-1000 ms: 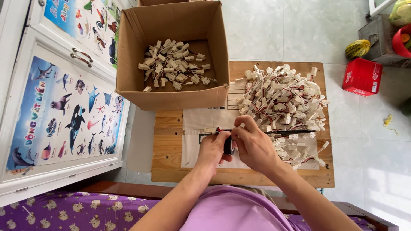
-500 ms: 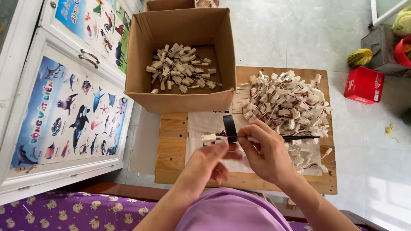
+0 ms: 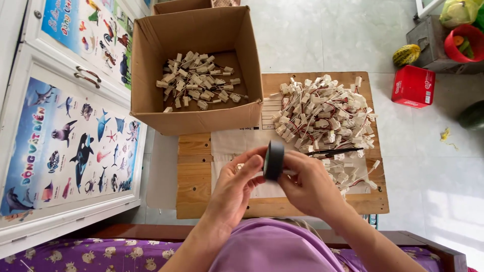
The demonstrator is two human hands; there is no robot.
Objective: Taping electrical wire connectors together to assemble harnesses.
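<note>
My right hand (image 3: pixel 308 185) holds a black roll of tape (image 3: pixel 274 159) on edge above a small wooden table (image 3: pixel 194 171). My left hand (image 3: pixel 239 187) is beside it, with its fingertips touching the roll and a small white connector that is mostly hidden between the hands. A heap of white connectors with red and black wires (image 3: pixel 322 118) lies on the table's far right part. A thin black stick-like tool (image 3: pixel 333 151) rests at the heap's near edge. An open cardboard box (image 3: pixel 196 108) at the far left holds several wrapped connector bundles (image 3: pixel 197 86).
White paper sheets (image 3: pixel 234 142) cover the table's middle. A white cabinet with sea-animal posters (image 3: pixel 70 136) stands at the left. On the tiled floor at the right are a red box (image 3: pixel 413 85), a red bowl (image 3: pixel 465 43), a yellow-green fruit (image 3: pixel 406 54) and a grey crate (image 3: pixel 428 38).
Both hands have risen from the table's surface toward me. The tape roll, first low between the hands, now stands on edge in my right hand, with my left fingers against it.
</note>
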